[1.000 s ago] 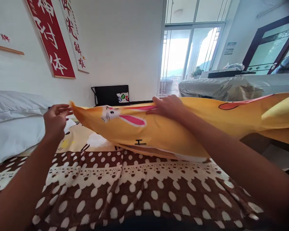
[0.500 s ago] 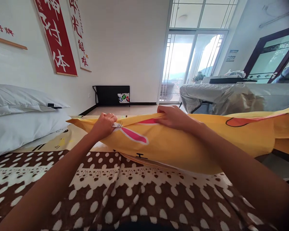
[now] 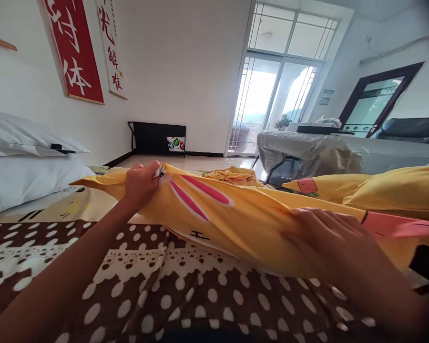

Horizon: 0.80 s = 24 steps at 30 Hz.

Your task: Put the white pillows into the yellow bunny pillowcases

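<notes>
A yellow printed cloth [image 3: 257, 224] with pink rabbit ears stretches across the bed in front of me. My left hand [image 3: 142, 183] is closed around its upper edge, left of the ears, and holds it raised. The cloth's left corner trails past that hand toward the pillows. Further right, my right hand [image 3: 325, 236] lies on the cloth with its fingers stretched out over the upper edge and the thumb apart. A pink printed patch [image 3: 403, 225] shows to the right of it. The cloth's underside is mostly hidden.
A brown blanket with white dots [image 3: 207, 305] covers the near bed. White pillows [image 3: 32, 176] are stacked at left. Behind the cloth lie a crumpled yellow fabric [image 3: 232, 175] and a puffy yellow piece [image 3: 396, 188]. A plastic-covered table [image 3: 307, 147] stands beyond.
My right hand has let go of the upper edge near the ears and moved right and nearer along the cloth. My left hand keeps its grip. The view has turned right.
</notes>
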Tool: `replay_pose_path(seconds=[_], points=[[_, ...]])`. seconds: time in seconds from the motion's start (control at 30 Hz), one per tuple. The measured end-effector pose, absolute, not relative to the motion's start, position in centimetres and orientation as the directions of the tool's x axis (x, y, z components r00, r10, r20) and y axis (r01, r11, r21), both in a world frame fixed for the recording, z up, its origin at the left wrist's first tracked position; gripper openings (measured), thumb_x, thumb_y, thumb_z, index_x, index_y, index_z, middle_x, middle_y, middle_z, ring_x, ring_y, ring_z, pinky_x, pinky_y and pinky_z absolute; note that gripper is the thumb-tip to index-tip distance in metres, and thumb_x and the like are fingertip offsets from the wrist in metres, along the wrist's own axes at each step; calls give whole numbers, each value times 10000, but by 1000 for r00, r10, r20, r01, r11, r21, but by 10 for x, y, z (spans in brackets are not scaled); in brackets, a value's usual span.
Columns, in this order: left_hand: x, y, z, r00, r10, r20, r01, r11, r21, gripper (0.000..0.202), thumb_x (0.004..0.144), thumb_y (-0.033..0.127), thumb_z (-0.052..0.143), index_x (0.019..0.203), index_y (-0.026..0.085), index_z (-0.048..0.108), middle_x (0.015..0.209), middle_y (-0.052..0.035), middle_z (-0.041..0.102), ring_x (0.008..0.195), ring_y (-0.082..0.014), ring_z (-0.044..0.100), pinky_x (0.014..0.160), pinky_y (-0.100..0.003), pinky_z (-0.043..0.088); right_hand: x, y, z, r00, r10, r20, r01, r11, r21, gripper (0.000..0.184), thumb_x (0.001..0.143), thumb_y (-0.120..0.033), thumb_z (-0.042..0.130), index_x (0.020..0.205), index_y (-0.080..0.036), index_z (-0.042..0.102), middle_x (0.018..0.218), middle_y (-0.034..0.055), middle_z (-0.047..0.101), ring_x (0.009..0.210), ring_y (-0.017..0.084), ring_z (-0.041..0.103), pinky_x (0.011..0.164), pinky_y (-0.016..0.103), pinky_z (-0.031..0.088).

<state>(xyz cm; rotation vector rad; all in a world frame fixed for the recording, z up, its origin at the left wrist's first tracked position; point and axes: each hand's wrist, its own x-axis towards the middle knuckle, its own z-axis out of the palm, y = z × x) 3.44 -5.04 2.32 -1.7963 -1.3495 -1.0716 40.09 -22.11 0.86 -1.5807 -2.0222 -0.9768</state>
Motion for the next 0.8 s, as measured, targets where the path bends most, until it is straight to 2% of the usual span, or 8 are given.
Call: replay_pose_path(seconds=[0.13, 0.23, 0.37, 0.47, 0.53, 0.63, 0.7, 0.8], points=[[38, -59, 38, 190, 204, 960, 899, -430, -86, 156, 684, 149, 438, 572, 214, 350, 453, 21, 333, 470, -152, 359, 530, -275, 244, 416, -189, 13, -139, 721, 679, 987, 48, 152, 190, 869, -405, 439, 819, -226, 475, 739, 92, 629, 732, 270, 599, 616, 335, 388], [43, -76, 46, 328, -2, 945, 803, -527, -279, 146, 648, 106, 445, 576, 212, 374, 449, 31, 354, 480, -140, 371, 524, -257, 278, 426, -161, 23, -11, 830, 558, 998, -26, 57, 154, 859, -367, 455, 893, -222, 496, 721, 78, 634, 690, 257, 596, 536, 292, 318], [49, -105, 59, 563, -233, 793, 642, -480, -597, 153, 675, 67, 473, 638, 206, 418, 499, 46, 439, 487, -114, 363, 563, -246, 341, 427, -146, 41, 55, 826, 561, 970, -178, 166, 181, 853, -335, 447, 943, -202, 532, 703, 73, 629, 614, 227, 554, 512, 281, 205], [40, -116, 78, 607, -317, 729, 627, -373, -684, 154, 641, 52, 479, 676, 193, 430, 526, 49, 410, 510, -98, 331, 566, -243, 308, 423, -153, 67, -21, 754, 657, 954, -181, 237, 180, 855, -376, 468, 832, -205, 520, 718, 68, 626, 569, 184, 493, 521, 288, 168], [30, -119, 96, 543, -236, 805, 740, -319, -593, 93, 651, 123, 490, 637, 176, 414, 524, 47, 308, 527, -83, 267, 568, -226, 241, 421, -162, 91, -87, 668, 739, 950, -167, 263, 253, 862, -424, 462, 724, -212, 470, 690, 58, 596, 576, 174, 468, 536, 290, 176], [22, -125, 123, 260, 178, 949, 952, -212, -221, 269, 764, 357, 448, 615, 133, 441, 573, 35, 193, 576, -57, 292, 662, -217, 223, 415, -170, 120, -174, 556, 813, 952, -117, 284, 373, 863, -521, 437, 642, -223, 395, 582, 36, 489, 585, 180, 447, 569, 292, 213], [25, -127, 133, 66, 464, 884, 996, -82, -32, 404, 812, 479, 385, 660, 124, 504, 598, 31, 227, 621, -71, 373, 705, -233, 244, 408, -164, 124, -184, 552, 813, 956, -94, 279, 395, 869, -554, 405, 648, -227, 401, 574, 33, 468, 587, 186, 444, 577, 295, 228], [33, -119, 125, 12, 639, 769, 999, -48, 23, 336, 834, 438, 387, 695, 166, 526, 599, 17, 329, 590, -99, 348, 624, -212, 210, 398, -141, 105, -160, 635, 756, 961, -75, 266, 397, 887, -557, 355, 720, -217, 473, 661, 51, 541, 600, 191, 469, 563, 294, 227]])
